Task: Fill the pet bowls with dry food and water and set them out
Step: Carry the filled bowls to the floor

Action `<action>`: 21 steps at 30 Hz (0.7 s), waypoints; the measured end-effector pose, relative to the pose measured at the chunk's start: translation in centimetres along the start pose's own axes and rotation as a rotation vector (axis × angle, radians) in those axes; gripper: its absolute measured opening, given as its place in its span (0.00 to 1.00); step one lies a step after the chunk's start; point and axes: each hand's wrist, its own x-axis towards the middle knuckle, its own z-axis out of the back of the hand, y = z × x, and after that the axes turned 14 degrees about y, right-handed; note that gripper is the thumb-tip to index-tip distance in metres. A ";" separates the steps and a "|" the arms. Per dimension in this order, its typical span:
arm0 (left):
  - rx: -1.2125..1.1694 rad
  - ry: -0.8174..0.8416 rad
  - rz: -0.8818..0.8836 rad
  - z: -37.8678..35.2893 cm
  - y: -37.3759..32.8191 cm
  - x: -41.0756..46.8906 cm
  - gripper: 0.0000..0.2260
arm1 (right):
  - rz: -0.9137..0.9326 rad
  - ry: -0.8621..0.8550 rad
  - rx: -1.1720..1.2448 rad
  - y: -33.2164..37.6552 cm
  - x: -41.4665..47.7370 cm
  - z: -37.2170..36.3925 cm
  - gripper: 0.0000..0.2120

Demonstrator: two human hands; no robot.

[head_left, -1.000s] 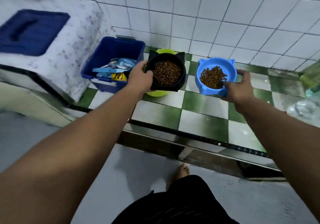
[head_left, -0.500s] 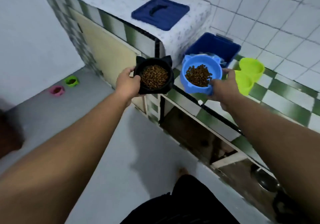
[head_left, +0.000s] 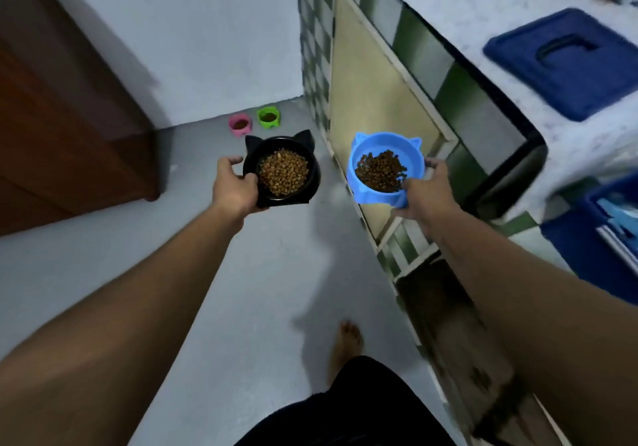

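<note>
My left hand (head_left: 234, 186) grips the near-left rim of a black cat-eared bowl (head_left: 307, 183) filled with brown dry food. My right hand (head_left: 425, 193) grips the right side of a light blue cat-eared bowl (head_left: 359, 161), also holding dry food. Both bowls are carried level in the air above the grey floor. Far ahead on the floor, by the wall corner, stand a small pink bowl (head_left: 239, 124) and a small green bowl (head_left: 268, 117), each with something dark inside.
A tiled counter (head_left: 483, 76) runs along the right, with a dark blue lid (head_left: 566, 62) on top and a blue bin (head_left: 597, 238) further right. A brown wooden door (head_left: 62, 128) is on the left. My bare foot (head_left: 347, 338) stands on the grey floor (head_left: 262, 273).
I have turned left, away from the counter, with both bowls lifted off it. The bowls now hang over the floor, and the pink and green bowls are nearer the centre of view.
</note>
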 end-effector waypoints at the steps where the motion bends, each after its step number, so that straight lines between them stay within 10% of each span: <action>1: 0.000 -0.024 0.013 0.7 0.0 1.2 0.14 | -0.017 0.025 0.006 0.6 2.0 -1.1 0.22; 21: 0.051 -0.266 0.221 15.4 -3.3 31.6 0.18 | -0.180 0.197 -0.304 8.5 35.9 -25.5 0.22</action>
